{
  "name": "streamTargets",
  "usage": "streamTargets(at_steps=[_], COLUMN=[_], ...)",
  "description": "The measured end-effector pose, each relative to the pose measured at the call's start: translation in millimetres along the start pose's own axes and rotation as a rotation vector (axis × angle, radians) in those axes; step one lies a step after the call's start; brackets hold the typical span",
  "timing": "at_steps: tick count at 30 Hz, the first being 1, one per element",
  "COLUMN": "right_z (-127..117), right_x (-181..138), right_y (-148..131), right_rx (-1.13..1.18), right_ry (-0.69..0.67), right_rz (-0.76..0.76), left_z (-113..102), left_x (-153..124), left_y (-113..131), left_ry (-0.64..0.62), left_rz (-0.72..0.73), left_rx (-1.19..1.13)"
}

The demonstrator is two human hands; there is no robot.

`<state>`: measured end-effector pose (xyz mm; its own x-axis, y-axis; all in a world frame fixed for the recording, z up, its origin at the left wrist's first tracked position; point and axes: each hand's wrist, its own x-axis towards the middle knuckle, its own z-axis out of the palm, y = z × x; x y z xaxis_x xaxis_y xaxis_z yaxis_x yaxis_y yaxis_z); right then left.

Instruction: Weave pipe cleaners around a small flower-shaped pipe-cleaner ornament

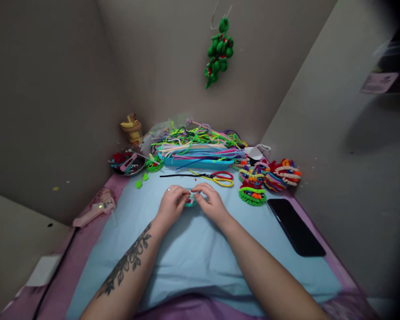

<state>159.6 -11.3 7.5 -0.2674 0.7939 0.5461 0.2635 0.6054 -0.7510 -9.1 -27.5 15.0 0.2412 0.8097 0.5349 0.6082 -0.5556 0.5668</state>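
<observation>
My left hand (172, 204) and my right hand (212, 204) meet over the light blue mat (193, 253), fingers curled together round a small teal pipe-cleaner piece (190, 201). Most of that piece is hidden by my fingers. Just beyond my hands lie red-and-yellow scissors (220, 178) and a single black pipe cleaner (180, 175). Behind them a teal tray (200, 162) carries a heap of coloured pipe cleaners (200, 144).
A pink glue gun (95, 211) lies at the left on the pink cloth. A black phone (295, 226) lies at the right. Finished coiled pipe-cleaner figures (266, 178) sit at the back right, a small dish (128, 163) of bits at the back left. A green ornament (219, 51) hangs on the wall.
</observation>
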Motion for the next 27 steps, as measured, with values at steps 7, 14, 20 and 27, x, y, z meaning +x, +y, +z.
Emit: streamTargets(at_steps=[7,14,20,27], right_z=[0,2,10,11], right_x=[0,-2,-7,-6], right_y=[0,2,1,6], right_rx=[0.174,0.142,-0.035,0.020], right_ry=[-0.094,-0.016,0.035,0.136], right_rz=[0.262,0.198,0.210,0.251], left_z=[1,0,3,5], left_x=[0,0,-4,-1], left_y=[1,2,0,-3], left_ry=[0.015,0.050,0.102,0.018], left_rz=[-0.153,-0.145,-0.045,-0.166], left_rx=[-0.126,-0.105,-0.014,-0.014])
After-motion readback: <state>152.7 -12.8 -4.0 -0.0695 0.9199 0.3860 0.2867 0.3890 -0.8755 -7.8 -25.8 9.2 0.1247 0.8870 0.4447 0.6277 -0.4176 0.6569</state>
